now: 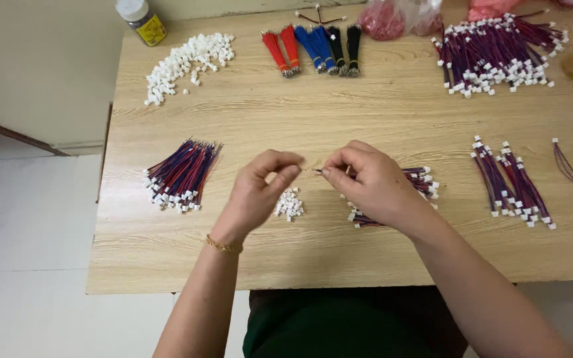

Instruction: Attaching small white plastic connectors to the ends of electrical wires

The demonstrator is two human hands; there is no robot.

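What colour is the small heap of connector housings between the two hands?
White; the small heap of housings shows clearly on the wooden table in the head view.

Far left corner of the wooden table [379, 113], from my feed: a small bottle [140, 20], white cap, dark body, lying tilted toward the table edge. It carries a yellow label [152, 30] with dark print, roughly rectangular, wrapped round the body.

Far edge, right of centre: a clear plastic bag [399, 16], crumpled, holding red contents. Just right of it, a second bag [489, 8], pinkish-red, cut off by the frame's top. I see no signs or screens.
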